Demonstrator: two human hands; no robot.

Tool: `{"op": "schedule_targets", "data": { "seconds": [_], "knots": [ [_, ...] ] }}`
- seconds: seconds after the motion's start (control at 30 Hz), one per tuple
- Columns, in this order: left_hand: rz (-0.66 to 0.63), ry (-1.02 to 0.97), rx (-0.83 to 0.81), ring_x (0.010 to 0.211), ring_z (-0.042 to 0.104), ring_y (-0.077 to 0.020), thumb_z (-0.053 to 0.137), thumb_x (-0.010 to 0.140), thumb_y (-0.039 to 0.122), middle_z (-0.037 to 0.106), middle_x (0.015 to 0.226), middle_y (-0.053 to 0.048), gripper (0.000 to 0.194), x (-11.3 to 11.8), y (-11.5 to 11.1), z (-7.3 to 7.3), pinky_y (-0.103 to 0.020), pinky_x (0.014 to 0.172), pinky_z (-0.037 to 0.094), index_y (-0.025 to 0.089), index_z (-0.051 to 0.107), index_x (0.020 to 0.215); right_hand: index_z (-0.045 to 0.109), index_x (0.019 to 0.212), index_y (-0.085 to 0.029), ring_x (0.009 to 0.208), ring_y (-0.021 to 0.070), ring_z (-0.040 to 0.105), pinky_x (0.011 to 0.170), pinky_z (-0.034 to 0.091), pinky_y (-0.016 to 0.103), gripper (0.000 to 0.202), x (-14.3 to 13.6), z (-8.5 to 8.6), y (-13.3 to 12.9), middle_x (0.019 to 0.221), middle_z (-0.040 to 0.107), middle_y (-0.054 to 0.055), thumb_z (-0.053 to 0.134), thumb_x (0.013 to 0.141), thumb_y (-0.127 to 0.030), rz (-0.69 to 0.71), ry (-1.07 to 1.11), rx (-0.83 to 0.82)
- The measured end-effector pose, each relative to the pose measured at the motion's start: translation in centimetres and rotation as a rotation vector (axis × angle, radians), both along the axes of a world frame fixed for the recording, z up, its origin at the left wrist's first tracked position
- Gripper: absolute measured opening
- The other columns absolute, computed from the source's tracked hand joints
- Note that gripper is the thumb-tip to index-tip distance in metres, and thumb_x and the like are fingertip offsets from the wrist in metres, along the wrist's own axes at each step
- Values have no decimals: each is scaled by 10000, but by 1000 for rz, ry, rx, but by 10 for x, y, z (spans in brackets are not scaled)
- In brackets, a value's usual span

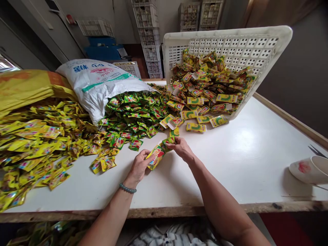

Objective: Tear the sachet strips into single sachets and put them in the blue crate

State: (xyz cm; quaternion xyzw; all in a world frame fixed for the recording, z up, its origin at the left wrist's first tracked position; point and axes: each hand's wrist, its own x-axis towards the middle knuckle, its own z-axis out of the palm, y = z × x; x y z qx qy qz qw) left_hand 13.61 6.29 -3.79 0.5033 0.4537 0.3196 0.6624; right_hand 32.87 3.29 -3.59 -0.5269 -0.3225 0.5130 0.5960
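Note:
My left hand (140,164), with a beaded bracelet at the wrist, is closed round a small yellow box (156,156) over the white table. At the upper end of that box, my right hand (181,149) pinches a green packet (169,140). The packet touches the box's end; how far it reaches inside I cannot tell. Just beyond my hands lies a heap of green packets (138,112). Yellow boxes (196,127) spill onto the table from a tipped white crate (266,54). Yellow packets (33,147) are piled on the left.
A white sack (102,77) lies behind the packets, beside a yellow bag (28,85). On the right a white cup (309,169) stands near the front edge, with dark scissors (317,150) behind it. Stacked crates (150,41) are at the back.

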Motion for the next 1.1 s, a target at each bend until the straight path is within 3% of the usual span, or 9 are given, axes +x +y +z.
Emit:
{"op": "schedule_targets", "data": {
  "seconds": [0.1,0.2,0.3,0.4,0.67,0.77,0.87,1.0,1.1],
  "knots": [
    [-12,-9,18,574,628,-151,858,531,475,651,688,26,526,-3,-2,3,-257,557,482,201,494,795,657,769,-151,672,147,609,713,491,297,403,4,2,-3,693,669,-1,859,527,-401,69,-31,-50],
    [-148,20,42,567,626,-144,843,581,462,643,654,36,475,-4,-2,6,-250,560,486,202,497,774,648,743,-155,649,136,585,674,473,281,380,8,5,-5,674,654,-13,847,538,-406,64,-104,-58],
    [-246,-6,-13,655,678,-175,863,580,415,720,781,-15,486,-2,-4,7,-278,621,526,193,557,885,632,728,-169,657,140,573,648,460,269,355,5,6,-6,658,633,-22,823,572,-424,72,-170,-18],
    [-224,-48,-76,749,706,-203,893,542,363,755,902,-65,554,3,-7,6,-309,701,550,169,625,986,606,684,-181,658,150,562,613,448,265,326,-2,6,-8,642,620,-15,809,610,-425,130,-255,22],
    [-70,-38,-24,618,675,-189,895,527,394,753,753,-48,463,5,-10,7,-297,621,521,145,700,866,585,603,-190,584,132,485,554,395,254,299,-2,10,-11,555,558,-29,786,637,-409,176,-430,37],
    [-108,-37,17,669,688,-196,889,553,383,756,782,-46,456,5,-11,6,-298,665,526,152,697,895,593,608,-178,575,115,447,553,364,246,287,-5,15,-13,570,547,-32,757,660,-407,226,-500,21],
    [-191,-38,-54,704,696,-199,899,549,356,745,798,-51,495,5,-13,9,-298,674,533,149,673,936,616,655,-168,603,115,460,577,370,241,285,-9,19,-15,611,563,-28,735,683,-425,266,-510,39],
    [-302,-34,-201,621,681,-197,889,571,361,717,716,-53,499,4,-18,17,-304,591,532,148,609,925,639,848,-168,686,134,517,626,409,242,373,-11,20,-14,729,605,-18,755,674,-477,215,-462,88],
    [-329,-11,-158,540,642,-164,898,551,340,689,644,-24,495,3,-19,21,-277,546,512,149,588,885,632,830,-172,690,136,507,634,399,248,373,-12,20,-13,736,596,-12,769,690,-490,156,-606,95]
  ]
}}
